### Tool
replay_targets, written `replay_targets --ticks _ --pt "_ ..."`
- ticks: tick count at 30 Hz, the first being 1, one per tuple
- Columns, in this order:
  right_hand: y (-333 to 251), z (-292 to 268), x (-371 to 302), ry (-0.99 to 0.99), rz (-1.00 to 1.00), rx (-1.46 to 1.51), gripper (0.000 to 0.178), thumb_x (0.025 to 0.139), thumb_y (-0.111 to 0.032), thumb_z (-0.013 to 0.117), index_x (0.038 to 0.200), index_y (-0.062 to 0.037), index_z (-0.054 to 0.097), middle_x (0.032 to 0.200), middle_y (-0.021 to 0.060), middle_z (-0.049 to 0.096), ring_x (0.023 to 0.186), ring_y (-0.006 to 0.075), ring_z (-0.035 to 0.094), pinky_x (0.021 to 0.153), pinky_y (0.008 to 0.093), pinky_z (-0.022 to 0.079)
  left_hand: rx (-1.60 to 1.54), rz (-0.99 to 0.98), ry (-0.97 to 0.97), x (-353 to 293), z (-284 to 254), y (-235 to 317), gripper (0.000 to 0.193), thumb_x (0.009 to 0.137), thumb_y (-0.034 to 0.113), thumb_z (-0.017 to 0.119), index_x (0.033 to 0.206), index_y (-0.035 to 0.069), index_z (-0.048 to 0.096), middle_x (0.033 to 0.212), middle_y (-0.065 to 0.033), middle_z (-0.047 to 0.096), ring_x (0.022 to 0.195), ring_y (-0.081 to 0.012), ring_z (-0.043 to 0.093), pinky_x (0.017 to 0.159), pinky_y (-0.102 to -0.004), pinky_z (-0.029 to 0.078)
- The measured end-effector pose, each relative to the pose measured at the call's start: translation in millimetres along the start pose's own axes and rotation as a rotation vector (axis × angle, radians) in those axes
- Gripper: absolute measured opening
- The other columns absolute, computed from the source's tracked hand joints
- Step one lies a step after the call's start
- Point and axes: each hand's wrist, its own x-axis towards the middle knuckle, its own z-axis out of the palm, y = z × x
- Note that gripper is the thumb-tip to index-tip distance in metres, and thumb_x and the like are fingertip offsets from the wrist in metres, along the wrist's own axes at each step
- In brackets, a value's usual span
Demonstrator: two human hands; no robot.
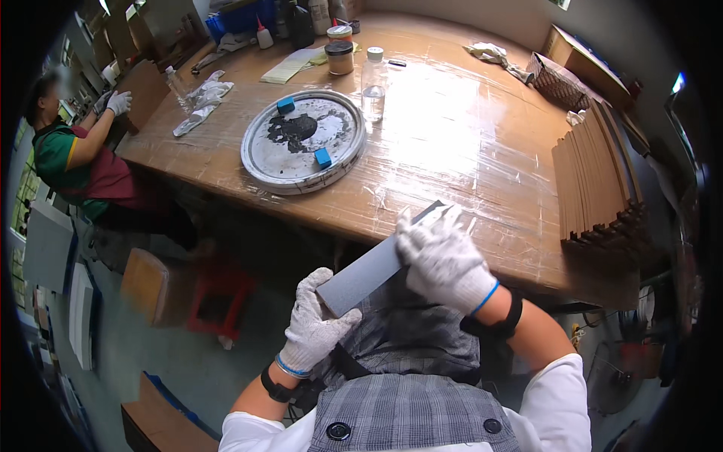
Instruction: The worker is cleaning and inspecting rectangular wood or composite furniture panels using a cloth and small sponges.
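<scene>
A flat grey board (363, 276) slants in front of my apron, just off the table's near edge. My left hand (312, 320), in a soiled white knit glove, grips its lower left end, thumb on one side and fingers on the other. My right hand (446, 260), gloved the same way, is closed over the upper right part. A dark corner of the board shows past its fingers. Whether anything lies under that palm is hidden. Beyond the board, a round white lid-like tray (260, 177) with black and white smears holds two blue blocks (323, 157).
On the film-covered table (452, 143) stand a clear bottle (373, 83), a dark-lidded jar (340, 58) and a crumpled glove (203, 102). Stacked brown boards (602, 177) rise at the right. A co-worker (83, 158) stands at the left. A red stool (218, 301) is below.
</scene>
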Motion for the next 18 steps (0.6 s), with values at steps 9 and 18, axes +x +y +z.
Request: replay_targets --ticks 9,18 --pt "88 57 9 -0.135 0.240 0.164 0.058 0.091 -0.019 0.045 0.147 -0.0080 0.033 0.139 0.0194 0.049 0.126 0.0366 0.047 0.111 0.0488 0.026 -0.064 -0.039 -0.052 -10 -10 -44 0.080 0.072 -0.003 0.081 0.134 0.008 0.033 0.126 -0.0101 0.047 0.116 -0.0200 0.053 0.101 -0.0354 0.046" --pt "156 8 -24 -0.260 0.645 0.222 0.066 0.082 -0.027 0.061 0.144 -0.0207 0.042 0.148 0.0182 0.039 0.136 0.0365 0.037 0.105 0.0508 0.037 0.004 0.042 0.014 -9 -23 -85 0.084 0.071 0.005 0.085 0.137 0.012 0.034 0.130 -0.0082 0.048 0.120 -0.0210 0.052 0.104 -0.0357 0.045"
